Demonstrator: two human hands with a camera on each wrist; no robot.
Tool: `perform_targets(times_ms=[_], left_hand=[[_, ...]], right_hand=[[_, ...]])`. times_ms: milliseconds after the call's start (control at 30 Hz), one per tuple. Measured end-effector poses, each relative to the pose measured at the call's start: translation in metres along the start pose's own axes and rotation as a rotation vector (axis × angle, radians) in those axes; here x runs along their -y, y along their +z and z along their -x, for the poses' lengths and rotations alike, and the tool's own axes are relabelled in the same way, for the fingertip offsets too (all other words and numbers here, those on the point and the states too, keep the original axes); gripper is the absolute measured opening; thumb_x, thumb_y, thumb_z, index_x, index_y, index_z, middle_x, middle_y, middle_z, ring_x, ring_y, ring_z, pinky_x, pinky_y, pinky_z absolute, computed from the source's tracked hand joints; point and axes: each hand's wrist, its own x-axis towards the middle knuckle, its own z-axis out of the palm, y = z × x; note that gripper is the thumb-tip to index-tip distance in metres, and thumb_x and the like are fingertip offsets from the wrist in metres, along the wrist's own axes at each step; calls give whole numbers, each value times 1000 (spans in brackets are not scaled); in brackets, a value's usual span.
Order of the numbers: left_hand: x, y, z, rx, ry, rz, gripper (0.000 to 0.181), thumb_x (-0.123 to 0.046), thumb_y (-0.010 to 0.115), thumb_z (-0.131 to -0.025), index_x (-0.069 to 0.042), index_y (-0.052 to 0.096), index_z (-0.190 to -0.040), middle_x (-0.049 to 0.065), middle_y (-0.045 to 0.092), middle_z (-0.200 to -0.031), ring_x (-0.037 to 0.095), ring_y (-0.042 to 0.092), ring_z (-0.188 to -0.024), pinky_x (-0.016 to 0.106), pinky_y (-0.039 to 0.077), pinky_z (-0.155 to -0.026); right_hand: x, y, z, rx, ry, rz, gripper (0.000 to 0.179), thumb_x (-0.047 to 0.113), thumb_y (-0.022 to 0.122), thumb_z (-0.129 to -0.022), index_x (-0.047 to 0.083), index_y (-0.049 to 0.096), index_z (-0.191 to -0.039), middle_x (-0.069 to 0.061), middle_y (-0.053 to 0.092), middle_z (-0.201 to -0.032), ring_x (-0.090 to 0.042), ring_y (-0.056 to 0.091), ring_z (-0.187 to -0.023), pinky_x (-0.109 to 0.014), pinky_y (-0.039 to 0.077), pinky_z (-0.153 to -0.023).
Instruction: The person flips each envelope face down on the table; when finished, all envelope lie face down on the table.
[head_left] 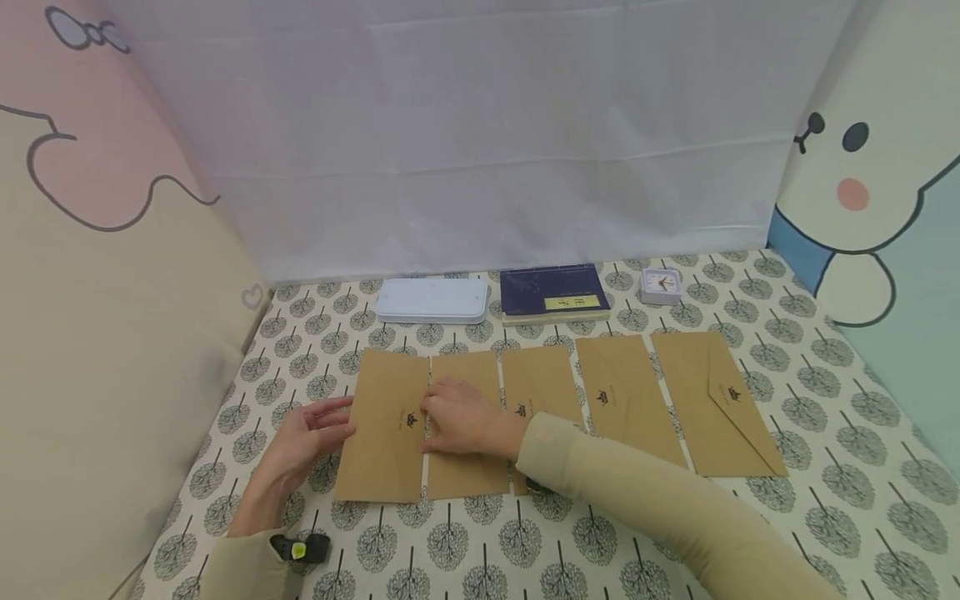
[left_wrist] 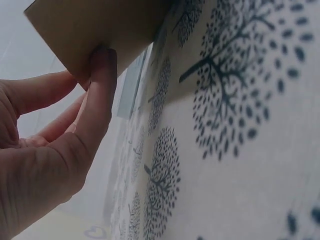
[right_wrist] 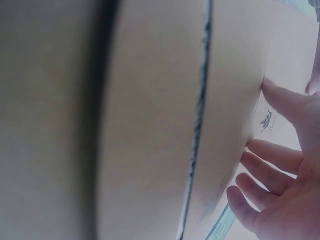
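Note:
Several brown kraft paper envelopes lie side by side in a row. My left hand [head_left: 298, 443] pinches the left edge of the leftmost envelope [head_left: 381, 392]. In the left wrist view, thumb and finger meet at the edge of that envelope [left_wrist: 122, 30], which is raised off the cloth there. Across from it, my right hand [head_left: 467, 419] lies over the second envelope [head_left: 471, 477], its thumb and fingertips at the leftmost envelope's right edge. The right wrist view shows these fingers [right_wrist: 272, 175] spread and mostly straight, near a small printed crown [right_wrist: 266, 120].
To the right are a third envelope [head_left: 536, 367], a fourth [head_left: 637, 417] and a fifth [head_left: 697, 400]. Behind the row stand a pale case [head_left: 432, 298], a dark blue book [head_left: 551, 287] and a small white clock [head_left: 661, 285]. The tablecloth [head_left: 450, 542] carries tree prints.

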Motion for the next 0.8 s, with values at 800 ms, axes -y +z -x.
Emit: perform_targets(times_ms=[800], left_hand=[[-3,12,-2,215,-46,284,53,-16,40,-104,-2,18,-151,5,58,-117,20,59,-97,35,50,-81]], right_hand=[[10,-10,-5,-8,-51,-254,55,43,74,-81,11,61,-124,3,62,-108,-8,55,-94,-21,45,-83]])
